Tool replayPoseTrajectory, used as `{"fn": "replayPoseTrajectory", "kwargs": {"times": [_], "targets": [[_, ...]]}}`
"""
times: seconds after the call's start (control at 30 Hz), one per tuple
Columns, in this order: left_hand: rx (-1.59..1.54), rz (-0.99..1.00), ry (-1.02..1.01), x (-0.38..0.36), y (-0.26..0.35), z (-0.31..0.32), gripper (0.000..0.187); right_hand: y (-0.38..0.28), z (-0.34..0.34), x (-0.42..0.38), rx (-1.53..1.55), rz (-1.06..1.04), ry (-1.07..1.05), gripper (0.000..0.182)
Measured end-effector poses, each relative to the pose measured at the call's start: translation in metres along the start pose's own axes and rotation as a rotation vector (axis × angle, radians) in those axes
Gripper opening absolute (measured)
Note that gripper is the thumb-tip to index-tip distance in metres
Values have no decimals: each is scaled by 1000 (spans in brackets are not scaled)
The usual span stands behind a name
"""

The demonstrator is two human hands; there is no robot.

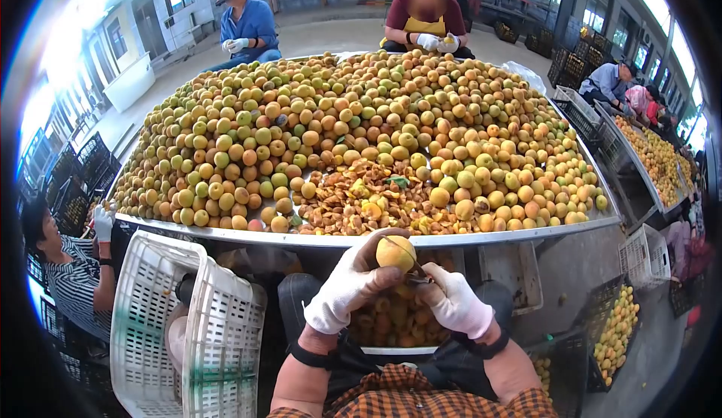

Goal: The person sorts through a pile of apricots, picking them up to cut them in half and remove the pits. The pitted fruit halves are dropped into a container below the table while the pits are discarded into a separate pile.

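My gloved left hand [347, 285] is closed around a yellow apricot [395, 253], held up just past the table's near edge. A dark cut line runs across the fruit. My gloved right hand [456, 300] is closed on a small knife [418, 273], its blade close under the apricot and its handle mostly hidden by my fingers. Below my hands, between my knees, a crate of apricots [391, 324] is partly covered. Straight ahead on the table lies a pile of cut apricot pieces [353, 203], with a green leaf [398, 182] on it.
Whole apricots [301, 124] heap across the metal-edged table [526, 235]. A white plastic basket [226, 328] stands at my left, a black crate of apricots [613, 335] at my right. Two people sit at the far side; another is at the left. More people work at a second table [639, 164].
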State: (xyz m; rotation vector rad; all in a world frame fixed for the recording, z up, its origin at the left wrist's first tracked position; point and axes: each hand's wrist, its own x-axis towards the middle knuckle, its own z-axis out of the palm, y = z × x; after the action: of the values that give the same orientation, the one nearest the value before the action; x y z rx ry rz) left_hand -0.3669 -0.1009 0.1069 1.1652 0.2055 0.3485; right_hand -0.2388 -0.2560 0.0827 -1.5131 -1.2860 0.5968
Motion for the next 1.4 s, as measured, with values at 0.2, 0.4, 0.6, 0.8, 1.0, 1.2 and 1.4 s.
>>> {"fn": "replayPoseTrajectory", "kwargs": {"times": [0.2, 0.4, 0.6, 0.8, 1.0, 1.2, 1.4], "targets": [[-217, 62, -20, 1, -29, 15, 79, 11, 14, -9, 118, -47, 137, 29], [-394, 90, -89, 3, -33, 23, 78, 15, 6, -14, 97, -91, 64, 35], [19, -43, -143, 8, 8, 8, 64, 12, -13, -15, 19, -41, -62, 32], [-62, -52, -12, 7, -11, 22, 71, 19, -7, -13, 85, 59, 43, 36], [-71, -18, -33, 12, -35, 12, 69, 27, -11, -19, 148, 68, 27, 41], [283, -160, -96, 20, -6, 1, 52, 5, -37, -10, -112, 230, -181, 29], [-98, -95, 67, 13, -47, -4, 51, 12, -56, -18, 752, 154, 224, 30]]}}
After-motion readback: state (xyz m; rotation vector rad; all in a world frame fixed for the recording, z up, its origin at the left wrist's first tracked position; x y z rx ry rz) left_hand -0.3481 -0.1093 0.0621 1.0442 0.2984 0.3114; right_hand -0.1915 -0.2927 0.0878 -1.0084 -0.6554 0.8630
